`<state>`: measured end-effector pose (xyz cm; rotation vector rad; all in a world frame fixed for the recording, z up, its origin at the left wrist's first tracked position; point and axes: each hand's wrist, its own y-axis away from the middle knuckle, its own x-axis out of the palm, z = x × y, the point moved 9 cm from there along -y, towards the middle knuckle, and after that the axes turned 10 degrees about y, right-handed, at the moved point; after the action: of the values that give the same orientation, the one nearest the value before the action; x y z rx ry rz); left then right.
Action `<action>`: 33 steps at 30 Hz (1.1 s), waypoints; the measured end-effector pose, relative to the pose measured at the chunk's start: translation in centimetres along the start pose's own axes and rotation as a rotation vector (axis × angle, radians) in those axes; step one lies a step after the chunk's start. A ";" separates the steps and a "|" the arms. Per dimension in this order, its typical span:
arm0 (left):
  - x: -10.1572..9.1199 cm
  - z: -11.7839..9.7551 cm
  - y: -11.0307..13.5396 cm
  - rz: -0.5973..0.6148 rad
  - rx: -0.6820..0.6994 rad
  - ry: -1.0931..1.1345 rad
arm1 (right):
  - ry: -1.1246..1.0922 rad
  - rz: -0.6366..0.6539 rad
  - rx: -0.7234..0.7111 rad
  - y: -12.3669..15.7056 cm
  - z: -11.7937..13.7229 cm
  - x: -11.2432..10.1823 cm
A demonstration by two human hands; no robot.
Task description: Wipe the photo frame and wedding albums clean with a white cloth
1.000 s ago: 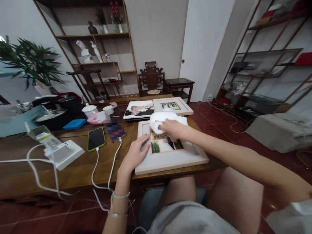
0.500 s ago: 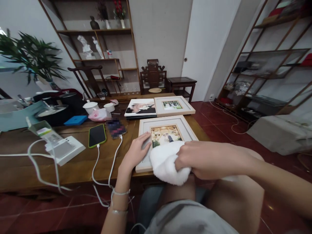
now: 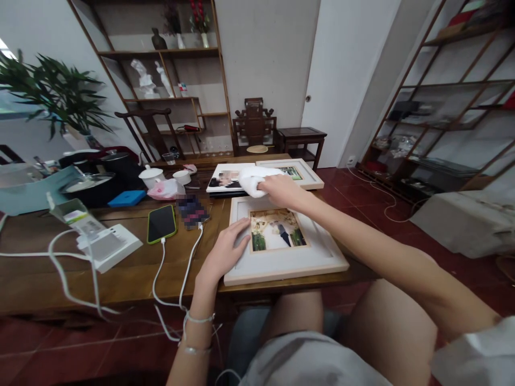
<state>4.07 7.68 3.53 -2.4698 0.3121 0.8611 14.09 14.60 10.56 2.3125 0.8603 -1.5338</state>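
Note:
A white picture frame [image 3: 281,262] with a photo [image 3: 277,229] lies flat at the near edge of the wooden table [image 3: 120,273]. My left hand [image 3: 225,253] rests flat on the frame's left border, fingers stretched out. My right hand [image 3: 281,191] grips a bunched white cloth [image 3: 252,179] at the frame's far edge. Just beyond lie a second white frame [image 3: 301,172] and a photo print [image 3: 227,179].
A phone in a green case [image 3: 161,223] lies left of the frame with white cables [image 3: 181,279] trailing off the table edge. A white power strip [image 3: 108,247], blue box [image 3: 126,198], cups and pots sit to the left. Shelves stand behind and to the right.
My right hand swept the cloth from the frame's far part down to its near edge, then back up to the far edge. My left hand stayed on the frame.

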 end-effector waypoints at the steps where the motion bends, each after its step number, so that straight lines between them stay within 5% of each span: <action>1: 0.0 0.0 0.0 0.002 0.003 0.000 | -0.005 0.002 -0.027 -0.7 1.0 0.1; 5: -0.1 0.0 -0.1 0.003 -0.003 0.008 | -0.022 0.038 -0.141 -1.9 4.9 1.1; 8: -0.1 -0.2 -0.1 0.002 0.006 0.015 | -0.009 0.058 -0.144 -1.4 5.5 1.7; 18: 0.0 0.0 -0.1 -0.007 -0.013 0.002 | 0.115 0.226 0.061 4.6 -3.0 4.8; 21: -0.1 -0.1 0.0 -0.025 0.005 0.001 | 0.123 0.221 0.078 4.8 -3.5 4.5; 29: -1.9 -0.3 0.1 -0.219 0.052 0.023 | 0.014 0.051 -0.092 0.9 5.4 1.8; 33: -2.0 -0.1 0.1 -0.240 0.060 0.043 | -0.011 0.007 -0.174 2.5 8.5 0.8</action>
<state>2.50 7.60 4.83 -2.4105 0.0525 0.6891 9.36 8.69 5.95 2.1794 0.9413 -1.4074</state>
